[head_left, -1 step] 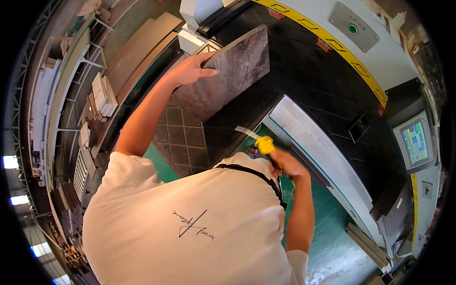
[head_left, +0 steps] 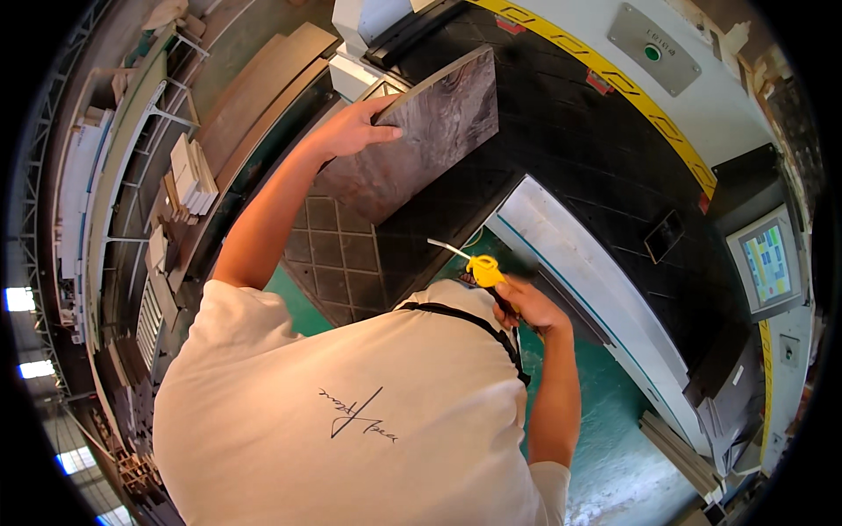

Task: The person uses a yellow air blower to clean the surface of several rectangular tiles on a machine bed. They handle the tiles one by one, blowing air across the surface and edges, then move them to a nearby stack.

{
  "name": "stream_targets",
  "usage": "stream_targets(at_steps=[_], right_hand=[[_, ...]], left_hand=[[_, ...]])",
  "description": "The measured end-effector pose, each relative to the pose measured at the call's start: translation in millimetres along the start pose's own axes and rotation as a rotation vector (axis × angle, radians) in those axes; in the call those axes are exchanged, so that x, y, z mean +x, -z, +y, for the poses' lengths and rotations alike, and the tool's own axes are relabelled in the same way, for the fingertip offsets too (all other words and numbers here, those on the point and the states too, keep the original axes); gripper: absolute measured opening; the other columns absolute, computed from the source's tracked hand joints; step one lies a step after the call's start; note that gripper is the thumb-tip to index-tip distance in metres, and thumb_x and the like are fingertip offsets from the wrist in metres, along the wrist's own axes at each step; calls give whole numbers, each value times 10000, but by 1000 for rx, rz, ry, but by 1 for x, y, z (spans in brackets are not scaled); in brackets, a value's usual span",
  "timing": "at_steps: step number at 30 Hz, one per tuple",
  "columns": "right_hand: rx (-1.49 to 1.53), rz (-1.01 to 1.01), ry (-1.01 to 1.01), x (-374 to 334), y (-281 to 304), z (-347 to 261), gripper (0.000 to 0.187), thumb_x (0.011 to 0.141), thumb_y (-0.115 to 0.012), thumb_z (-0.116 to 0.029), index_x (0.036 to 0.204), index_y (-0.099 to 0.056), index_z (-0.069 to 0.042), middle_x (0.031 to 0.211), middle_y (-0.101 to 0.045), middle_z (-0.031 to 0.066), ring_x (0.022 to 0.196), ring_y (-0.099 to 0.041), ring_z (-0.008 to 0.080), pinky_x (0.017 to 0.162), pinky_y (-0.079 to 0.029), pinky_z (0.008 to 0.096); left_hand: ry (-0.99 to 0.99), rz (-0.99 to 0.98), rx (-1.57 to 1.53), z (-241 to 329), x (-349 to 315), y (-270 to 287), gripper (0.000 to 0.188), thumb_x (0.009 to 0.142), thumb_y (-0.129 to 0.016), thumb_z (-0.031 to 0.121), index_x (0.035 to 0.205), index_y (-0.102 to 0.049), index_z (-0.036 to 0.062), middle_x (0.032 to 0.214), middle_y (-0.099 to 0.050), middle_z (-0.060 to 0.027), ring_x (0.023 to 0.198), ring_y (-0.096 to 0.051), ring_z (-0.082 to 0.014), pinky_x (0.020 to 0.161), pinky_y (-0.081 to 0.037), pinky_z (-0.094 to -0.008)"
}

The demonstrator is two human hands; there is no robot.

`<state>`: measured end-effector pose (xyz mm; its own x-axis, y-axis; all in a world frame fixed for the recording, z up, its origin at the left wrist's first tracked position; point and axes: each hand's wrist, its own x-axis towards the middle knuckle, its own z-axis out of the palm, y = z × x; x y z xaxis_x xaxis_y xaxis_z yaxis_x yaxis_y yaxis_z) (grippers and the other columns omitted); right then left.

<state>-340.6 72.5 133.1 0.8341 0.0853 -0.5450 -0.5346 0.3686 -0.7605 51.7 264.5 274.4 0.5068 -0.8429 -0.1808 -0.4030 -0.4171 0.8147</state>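
My left hand (head_left: 360, 129) grips the upper left edge of a grey-brown marbled board (head_left: 430, 131), thumb across its face and fingers behind. The board is tilted up over the dark machine table (head_left: 333, 254). My right hand (head_left: 531, 305) is closed around a yellow air blow gun (head_left: 485, 270) in front of my waist. Its thin pale nozzle points up and left, below the board and apart from it. Part of the grip is hidden in my palm.
A machine with a yellow-marked beam (head_left: 605, 79), a green button (head_left: 652, 53) and a screen (head_left: 765, 263) curves along the right. A pale metal rail (head_left: 596, 298) runs beside my right arm. Stacked boards (head_left: 263, 88) and racks (head_left: 158, 114) line the left.
The blow gun has turned slightly in my right hand, and its nozzle tip has shifted a little left and down. My left hand and the board stay where they were.
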Motion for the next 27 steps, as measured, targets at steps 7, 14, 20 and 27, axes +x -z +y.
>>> stream_targets(at_steps=[7, 14, 20, 27], right_hand=[[-12, -6, 109, 13, -40, -68, 396, 1118, -499, -424, 1294, -563, -74, 768, -590, -2, 611, -519, 71, 555, -392, 236], [16, -88, 151, -8, -56, -68, 375, 1126, -475, -400, 1289, -571, -76, 788, -613, 5, 639, -532, 79, 588, -410, 236], [309, 340, 355, -40, -10, -19, 521, 1085, -455, -557, 934, -545, -67, 690, -563, 51, 579, -518, 152, 528, -381, 290], [273, 9, 227, -95, 2, 28, 613, 985, -591, -658, 946, -562, -47, 725, -590, 109, 605, -562, 202, 538, -425, 312]], left_hand=[[107, -11, -18, 9, 2, 0, 613, 962, -738, 155, 1535, -537, 76, 1314, -698, -91, 1184, -621, -183, 1046, -479, -361], [40, 0, -62, -10, 4, 3, 594, 963, -735, 157, 1524, -553, 92, 1293, -708, -83, 1160, -630, -182, 1018, -497, -362], [-12, 8, -3, -6, 4, -1, 597, 960, -748, 182, 1518, -558, 90, 1286, -704, -85, 1148, -628, -176, 1014, -500, -353], [80, -15, 8, 9, 0, -6, 595, 967, -748, 207, 1517, -557, 83, 1318, -693, -104, 1156, -630, -193, 1028, -490, -352]])
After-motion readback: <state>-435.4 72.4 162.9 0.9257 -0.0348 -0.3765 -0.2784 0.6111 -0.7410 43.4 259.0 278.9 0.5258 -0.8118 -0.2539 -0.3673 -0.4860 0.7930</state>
